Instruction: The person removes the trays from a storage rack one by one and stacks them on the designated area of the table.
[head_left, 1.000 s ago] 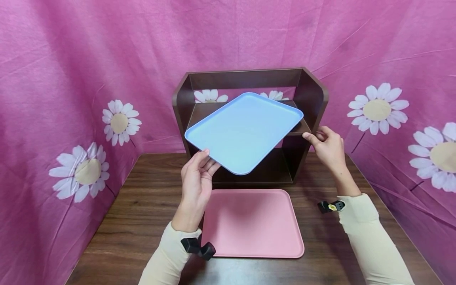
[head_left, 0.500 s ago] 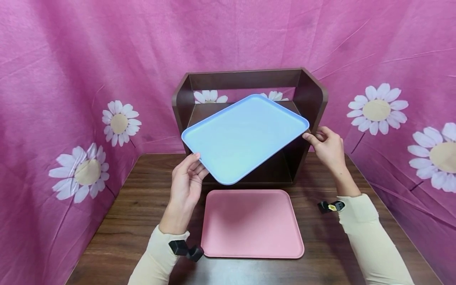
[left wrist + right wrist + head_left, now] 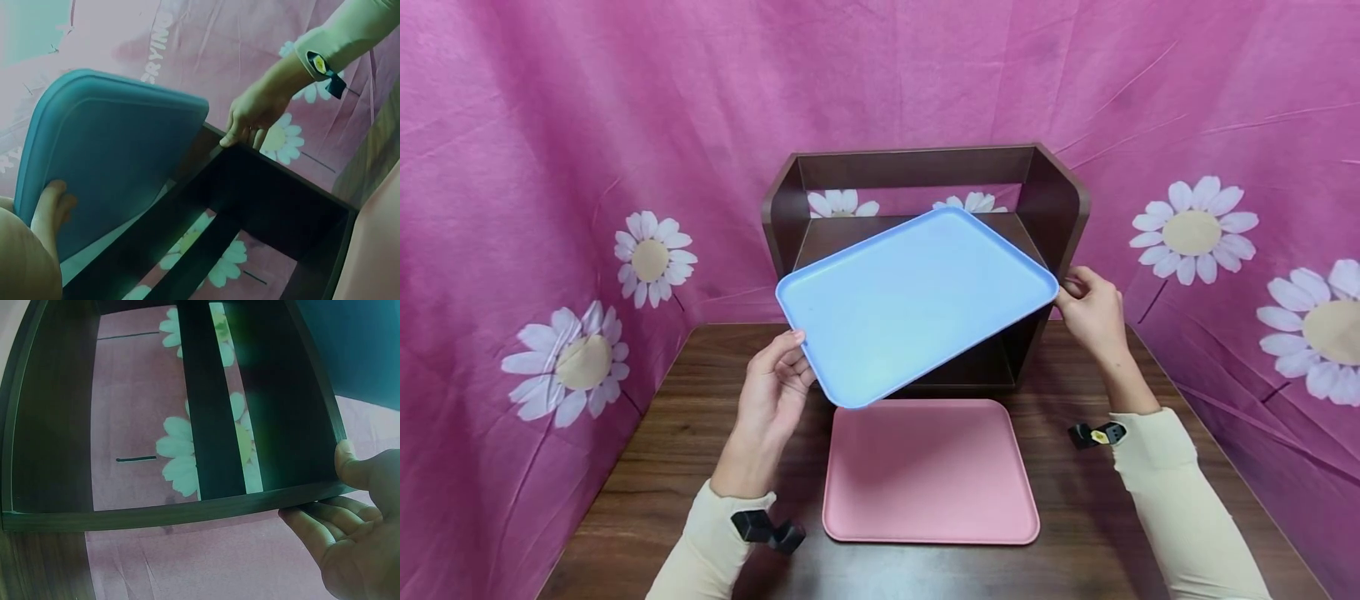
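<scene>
My left hand (image 3: 771,392) pinches a light blue tray (image 3: 917,308) at its left end, thumb on the rim and fingers beneath. The tray is tilted in the air before a dark brown two-level shelf unit (image 3: 1063,200), hiding part of it. With thumb and curled fingers, my right hand (image 3: 1093,317) grips the unit's right side near the middle board; the tray's right corner covers the thumb tip in the head view. In the right wrist view the right thumb (image 3: 353,467) lies on the board's edge, fingers behind the side panel. A pink tray (image 3: 932,475) lies flat on the table.
The wooden table (image 3: 647,467) carries the shelf unit at its back, with the pink tray in front. A pink cloth with large daisies (image 3: 880,75) hangs around the back and both sides.
My left hand has moved left and toward me with the blue tray, which has turned and come lower. Its right corner has moved right, over my right thumb. The right hand has stayed put.
</scene>
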A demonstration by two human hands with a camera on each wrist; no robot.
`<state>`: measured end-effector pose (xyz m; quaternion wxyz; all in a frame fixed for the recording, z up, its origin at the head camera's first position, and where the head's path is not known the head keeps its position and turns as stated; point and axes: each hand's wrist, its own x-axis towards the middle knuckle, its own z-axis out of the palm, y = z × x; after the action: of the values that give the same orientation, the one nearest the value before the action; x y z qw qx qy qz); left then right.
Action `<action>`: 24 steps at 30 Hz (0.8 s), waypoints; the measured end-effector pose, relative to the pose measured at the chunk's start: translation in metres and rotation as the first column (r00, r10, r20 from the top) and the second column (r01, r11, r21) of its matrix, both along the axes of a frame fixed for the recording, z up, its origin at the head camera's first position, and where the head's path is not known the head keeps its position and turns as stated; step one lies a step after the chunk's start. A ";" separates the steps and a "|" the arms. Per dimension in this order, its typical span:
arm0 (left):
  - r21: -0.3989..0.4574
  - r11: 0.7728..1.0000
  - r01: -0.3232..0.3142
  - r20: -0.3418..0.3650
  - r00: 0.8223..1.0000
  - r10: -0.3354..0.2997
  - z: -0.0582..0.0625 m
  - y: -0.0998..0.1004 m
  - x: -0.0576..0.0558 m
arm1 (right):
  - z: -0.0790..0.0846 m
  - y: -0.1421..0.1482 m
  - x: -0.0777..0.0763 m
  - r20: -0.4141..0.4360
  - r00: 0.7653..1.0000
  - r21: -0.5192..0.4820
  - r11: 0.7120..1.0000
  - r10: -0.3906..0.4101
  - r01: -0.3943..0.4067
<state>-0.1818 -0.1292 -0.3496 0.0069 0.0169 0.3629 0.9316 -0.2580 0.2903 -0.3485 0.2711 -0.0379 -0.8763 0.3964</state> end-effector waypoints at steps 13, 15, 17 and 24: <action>-0.065 0.995 0.076 -0.023 0.997 -0.077 -0.010 -0.015 0.004 | 0.000 0.002 -0.001 -0.031 0.999 0.028 1.000 0.008 -0.007; -0.065 0.994 0.089 -0.021 0.996 -0.091 -0.011 -0.016 0.005 | 0.000 0.002 -0.001 -0.037 0.999 0.031 0.999 0.013 -0.011; -0.066 0.993 0.103 -0.012 0.995 -0.104 -0.012 -0.017 0.006 | -0.001 0.002 -0.001 -0.038 0.999 0.030 0.999 0.018 -0.017; -0.099 0.984 0.150 -0.017 0.988 -0.152 -0.019 -0.020 0.007 | -0.001 0.003 0.000 -0.031 0.999 0.026 0.999 0.022 -0.021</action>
<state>-0.1749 -0.1495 -0.3682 0.0740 0.0555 0.4058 0.9093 -0.2580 0.2928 -0.3493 0.2809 -0.0191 -0.8773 0.3887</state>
